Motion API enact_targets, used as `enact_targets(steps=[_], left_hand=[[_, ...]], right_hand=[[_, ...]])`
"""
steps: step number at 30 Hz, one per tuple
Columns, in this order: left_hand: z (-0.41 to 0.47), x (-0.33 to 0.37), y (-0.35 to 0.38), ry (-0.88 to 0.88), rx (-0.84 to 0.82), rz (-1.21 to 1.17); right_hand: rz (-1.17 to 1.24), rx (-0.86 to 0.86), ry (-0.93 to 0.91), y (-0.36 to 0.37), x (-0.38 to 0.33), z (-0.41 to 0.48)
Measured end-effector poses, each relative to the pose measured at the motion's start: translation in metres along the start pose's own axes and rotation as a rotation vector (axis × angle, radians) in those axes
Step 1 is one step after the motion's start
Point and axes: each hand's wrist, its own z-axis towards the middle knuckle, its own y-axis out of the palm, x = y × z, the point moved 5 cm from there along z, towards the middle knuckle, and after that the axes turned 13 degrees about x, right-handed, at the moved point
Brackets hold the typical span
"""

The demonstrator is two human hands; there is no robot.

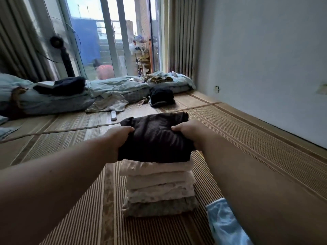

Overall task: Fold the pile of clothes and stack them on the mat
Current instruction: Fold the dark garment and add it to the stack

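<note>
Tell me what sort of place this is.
Probably a bedroom or living room at home: woven floor mat, rumpled bedding on the floor, curtained sliding glass door, standing fan.

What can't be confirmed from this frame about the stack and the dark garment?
- Head view: whether the dark garment touches the stack; its front edge hides the gap.
- Fingertips of the left hand and right hand: buried under cloth.
- Blue cloth: cut off by the bottom edge.

Dark garment [155, 138]: folded, topping the stack
Stack [159, 188]: four pale folded pieces, upright
Mat [79, 200]: striped, woven, under stack
</note>
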Motion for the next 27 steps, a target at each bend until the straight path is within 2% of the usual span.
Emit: enact_targets(steps=[3, 5, 6, 8, 10, 12, 14, 16, 20, 23, 27], left_hand=[[0.025, -0.017, -0.002, 0.135, 0.182, 0.292], [0.031, -0.017, -0.001, 0.387, 0.295, 0.598], [0.03, -0.015, 0.003, 0.54, 0.298, 0.679], [0.031, -0.011, 0.011, 0.796, 0.238, 0.747], [0.034, -0.009, 0.017, 0.92, 0.177, 0.874], [0.037, -0.014, 0.024, 0.878, 0.076, 0.977], [0.035, -0.026, 0.028, 0.754, -0.047, 0.944], [0.031, -0.044, 0.033, 0.717, -0.129, 0.951], [0.019, -0.064, 0.029, 0.733, -0.135, 0.956], [0.007, -0.06, 0.025, 0.728, -0.174, 0.971], [-0.009, -0.046, 0.007, 0.7, -0.193, 0.98]], right_hand=[[-0.469, 0.135, -0.166, 0.015, 0.011, 0.021], [-0.652, 0.27, -0.397, 0.019, 0.009, 0.018], [-0.674, 0.314, -0.549, 0.023, 0.004, 0.011], [-0.725, 0.243, -0.728, 0.037, 0.0, 0.0], [-0.863, 0.054, -0.669, 0.053, 0.006, -0.001], [-0.949, -0.056, -0.555, 0.06, 0.016, 0.005], [-0.962, -0.115, -0.453, 0.061, 0.029, 0.013], [-0.967, -0.194, -0.364, 0.061, 0.043, 0.016], [-0.998, -0.291, -0.298, 0.054, 0.045, 0.007], [-1.018, -0.289, -0.293, 0.05, 0.035, -0.001], [-1.016, -0.181, -0.347, 0.053, 0.016, -0.016]])
